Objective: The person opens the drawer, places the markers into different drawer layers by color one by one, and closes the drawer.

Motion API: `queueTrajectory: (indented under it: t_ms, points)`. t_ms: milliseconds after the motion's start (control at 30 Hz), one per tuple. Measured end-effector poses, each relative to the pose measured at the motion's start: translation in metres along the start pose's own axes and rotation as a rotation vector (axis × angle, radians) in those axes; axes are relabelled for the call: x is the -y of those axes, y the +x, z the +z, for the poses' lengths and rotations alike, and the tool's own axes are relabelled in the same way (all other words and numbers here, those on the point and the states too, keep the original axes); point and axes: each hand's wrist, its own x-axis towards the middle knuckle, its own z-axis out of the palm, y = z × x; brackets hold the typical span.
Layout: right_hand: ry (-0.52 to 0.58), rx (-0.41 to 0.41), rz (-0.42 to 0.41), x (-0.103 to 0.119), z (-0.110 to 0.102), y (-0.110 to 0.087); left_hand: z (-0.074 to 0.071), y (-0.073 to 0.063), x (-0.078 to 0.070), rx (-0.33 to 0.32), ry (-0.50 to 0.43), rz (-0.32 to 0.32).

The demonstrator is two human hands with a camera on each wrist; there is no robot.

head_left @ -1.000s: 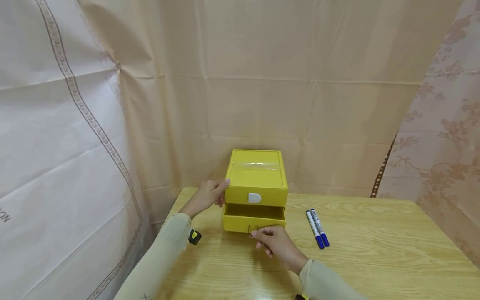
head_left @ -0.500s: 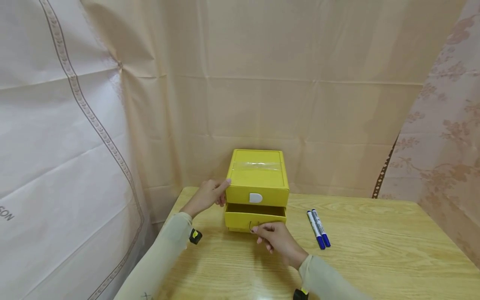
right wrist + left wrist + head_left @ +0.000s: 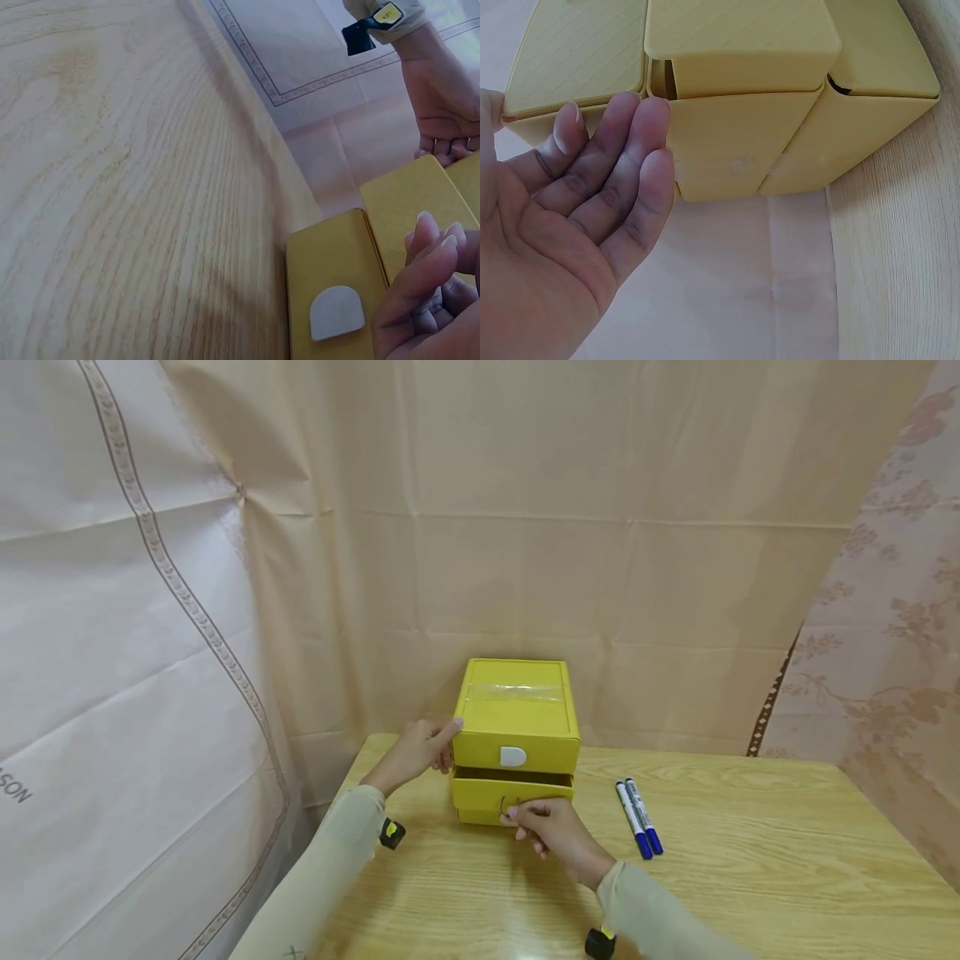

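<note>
A yellow chest of drawers (image 3: pixel 513 697) stands on the table, clear tape across its top. Its top drawer front bears a white tab (image 3: pixel 512 757). Below it, a middle drawer (image 3: pixel 480 793) juts out slightly, a dark gap above its front. My right hand (image 3: pixel 558 835) pinches the thin dark loop (image 3: pixel 503 807) on that drawer between thumb and forefinger. At the chest's left side is my left hand (image 3: pixel 412 752), thumb at the upper front corner, relaxed fingers against the side wall (image 3: pixel 735 142). The right wrist view shows a bottom drawer (image 3: pixel 330 255) with its own white tab.
Two markers (image 3: pixel 639 818) with blue caps lie side by side on the wooden table (image 3: pixel 750 843), right of the chest. A beige curtain (image 3: pixel 510 527) hangs behind, and a white sheet (image 3: pixel 135 693) hangs at the left. Small black devices hang under both wrists.
The middle drawer has slid further into the chest and its gap has narrowed. My right hand has moved with it, away from me, while the left hand stays at the chest's side.
</note>
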Motion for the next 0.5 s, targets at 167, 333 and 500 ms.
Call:
queueTrajectory:
  t_ms: [167,333,500]
  points:
    - [-0.009,-0.015,0.002,0.0008,-0.0014,0.0018,0.0001,-0.0003,0.0015,0.004,0.004,0.007]
    - [-0.014,-0.018,-0.01,0.0016,-0.0025,0.0038,-0.0001,0.0002,0.0021,0.003,0.0,0.003]
    - [-0.022,-0.021,-0.011,0.0021,-0.005,0.0076,0.0003,0.0009,0.002,-0.004,0.006,-0.008]
